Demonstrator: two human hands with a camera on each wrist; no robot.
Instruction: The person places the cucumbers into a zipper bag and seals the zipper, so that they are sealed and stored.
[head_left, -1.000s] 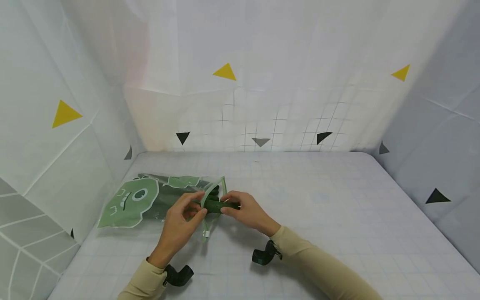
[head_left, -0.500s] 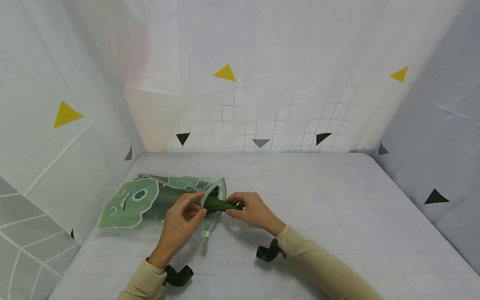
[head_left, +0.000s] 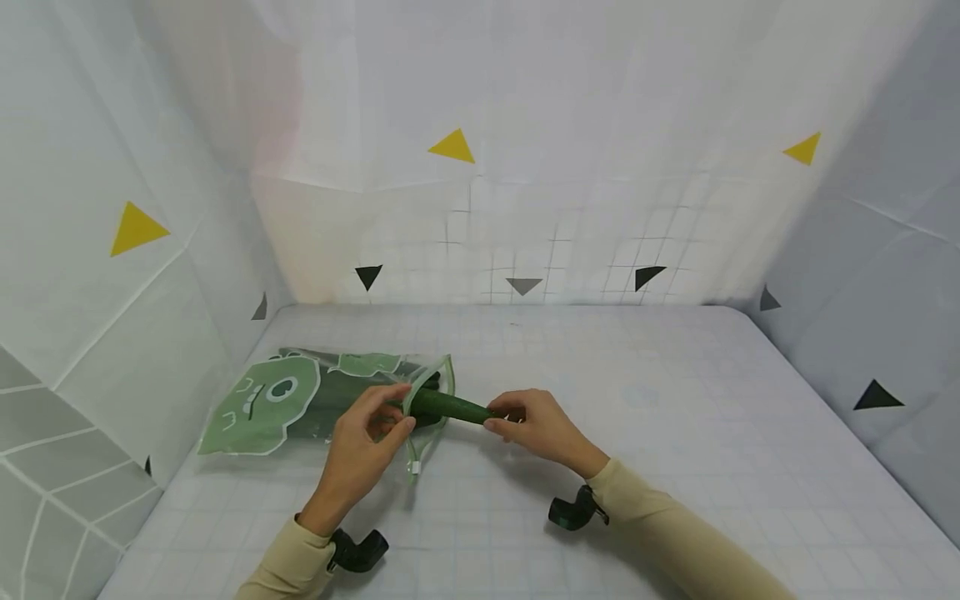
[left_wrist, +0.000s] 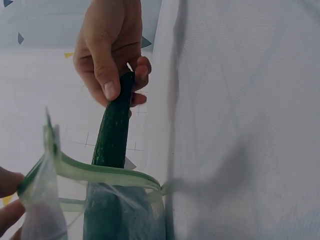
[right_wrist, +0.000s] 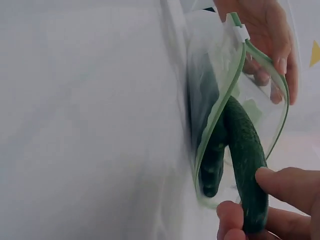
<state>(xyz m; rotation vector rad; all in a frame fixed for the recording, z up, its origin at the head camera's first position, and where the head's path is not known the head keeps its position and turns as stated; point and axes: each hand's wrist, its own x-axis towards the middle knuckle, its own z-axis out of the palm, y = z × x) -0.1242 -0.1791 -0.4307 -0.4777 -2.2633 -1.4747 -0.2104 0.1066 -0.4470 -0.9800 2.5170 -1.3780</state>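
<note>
A clear zip bag (head_left: pixel 258 408) with green cartoon faces lies on its side at the left of the table, its green-edged mouth facing right. My left hand (head_left: pixel 358 446) pinches the rim of that mouth, which stands wide. Between thumb and fingers, my right hand (head_left: pixel 546 427) grips the tip of a dark green cucumber (head_left: pixel 459 407). The cucumber slants out through the mouth, its rear part still inside. More cucumbers (right_wrist: pixel 212 172) lie within the bag, seen in the right wrist view. A white zip slider (right_wrist: pixel 242 33) sits at one end of the rim.
The table (head_left: pixel 675 433) has a white, faintly gridded cover. White sheets with yellow, black and grey triangles form a back wall (head_left: pixel 585 167) and side walls. A black wrist camera (head_left: pixel 573 510) hangs below the right sleeve, and another (head_left: pixel 360 552) by the left.
My right hand has moved to the right, drawing more of the cucumber out of the bag. My left hand and the bag have stayed in place.
</note>
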